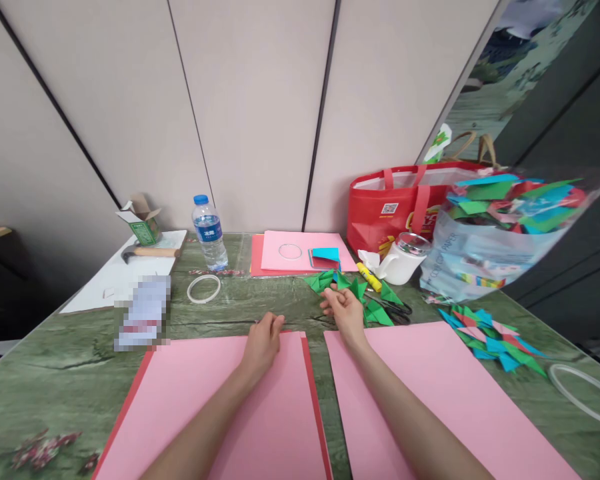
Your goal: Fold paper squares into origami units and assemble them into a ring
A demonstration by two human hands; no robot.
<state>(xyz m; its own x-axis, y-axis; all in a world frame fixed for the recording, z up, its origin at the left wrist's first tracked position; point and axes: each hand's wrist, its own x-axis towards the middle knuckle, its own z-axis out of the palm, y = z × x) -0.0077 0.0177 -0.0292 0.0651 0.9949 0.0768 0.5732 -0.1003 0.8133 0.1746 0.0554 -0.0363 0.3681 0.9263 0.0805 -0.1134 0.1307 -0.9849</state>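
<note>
My left hand (263,341) rests at the far edge of a pink paper sheet (220,407), fingers curled with nothing visible in them. A red sheet shows under that pink one along its edges. My right hand (344,312) lies beyond a second pink sheet (445,393), fingers bent among green folded paper pieces (365,297); whether it grips one is unclear. Black scissors (397,308) lie just right of that hand.
A water bottle (209,231), tape ring (203,289), pink sheets (300,252), yellow glue stick (369,276), white cup (403,260), red bag (405,203) and plastic bag of folded pieces (500,233) stand behind. Coloured folded pieces (490,337) lie right. A hammer (147,251) lies far left.
</note>
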